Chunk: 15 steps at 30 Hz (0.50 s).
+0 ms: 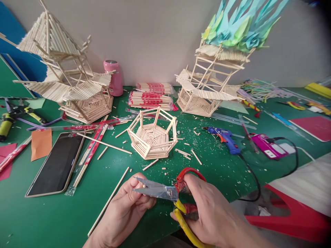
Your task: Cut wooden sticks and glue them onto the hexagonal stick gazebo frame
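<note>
My right hand point(207, 206) is wrapped round the red and yellow handles of a pair of scissors point(165, 192), whose blades are parted and point left. Between the blades shows the pale end of a small wooden stick point(144, 186), pinched by my left hand point(129, 206); the rest of it is hidden by the fingers. Just beyond the hands stands an open stick frame point(153, 139) with a woven-looking base and a raised rim. A long loose stick point(108, 201) lies left of my left hand.
Two stick pavilions point(88, 103) point(207, 94) stand at the back, with stick packets point(151, 100) between them. A blue glue gun point(224, 137) and purple power strip point(270, 146) lie right, a black tablet point(57, 165) left. Stick scraps litter the green table point(64, 220).
</note>
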Tool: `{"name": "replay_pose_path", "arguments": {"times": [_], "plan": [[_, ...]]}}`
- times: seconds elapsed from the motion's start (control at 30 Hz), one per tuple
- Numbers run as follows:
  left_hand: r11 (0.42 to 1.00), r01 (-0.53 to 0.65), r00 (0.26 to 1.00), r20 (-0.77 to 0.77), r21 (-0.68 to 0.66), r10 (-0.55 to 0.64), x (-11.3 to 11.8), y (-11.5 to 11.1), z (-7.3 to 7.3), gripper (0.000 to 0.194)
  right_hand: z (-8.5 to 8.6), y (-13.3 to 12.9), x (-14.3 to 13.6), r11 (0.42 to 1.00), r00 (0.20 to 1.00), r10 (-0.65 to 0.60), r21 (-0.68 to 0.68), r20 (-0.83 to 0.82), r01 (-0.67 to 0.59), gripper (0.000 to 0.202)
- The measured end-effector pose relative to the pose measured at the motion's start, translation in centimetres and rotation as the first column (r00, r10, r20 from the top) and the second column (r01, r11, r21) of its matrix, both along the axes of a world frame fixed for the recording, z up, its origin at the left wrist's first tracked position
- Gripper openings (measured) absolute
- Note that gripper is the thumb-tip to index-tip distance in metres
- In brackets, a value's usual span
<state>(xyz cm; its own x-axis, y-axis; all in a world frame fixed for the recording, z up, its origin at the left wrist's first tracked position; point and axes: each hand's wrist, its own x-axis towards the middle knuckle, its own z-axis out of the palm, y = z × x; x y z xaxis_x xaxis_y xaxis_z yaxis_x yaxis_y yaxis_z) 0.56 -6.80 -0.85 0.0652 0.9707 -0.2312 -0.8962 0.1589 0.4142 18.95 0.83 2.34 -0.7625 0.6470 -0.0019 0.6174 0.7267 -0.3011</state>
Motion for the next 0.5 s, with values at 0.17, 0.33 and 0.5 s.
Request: {"name": "replay_pose_path", "arguments": {"times": [0.17,0.33,0.5], "plan": [[1.000,0.000,1.000,0.018,0.000,0.000,-0.06,-0.07,-0.11,0.024,-0.13,0.31,-0.06,0.999,0.999,0.033,0.038,0.003,-0.033,0.028],[1.000,-0.015,0.998,0.055,0.001,0.015,0.12,0.07,-0.08,0.021,-0.25,0.18,-0.15,0.998,0.999,0.046,0.047,0.007,-0.046,0.026],[1.000,-0.022,0.998,0.063,0.007,0.022,0.17,0.02,-0.17,0.017,-0.66,0.09,-0.10,0.996,0.998,0.056,0.068,-0.010,-0.055,0.023]]}}
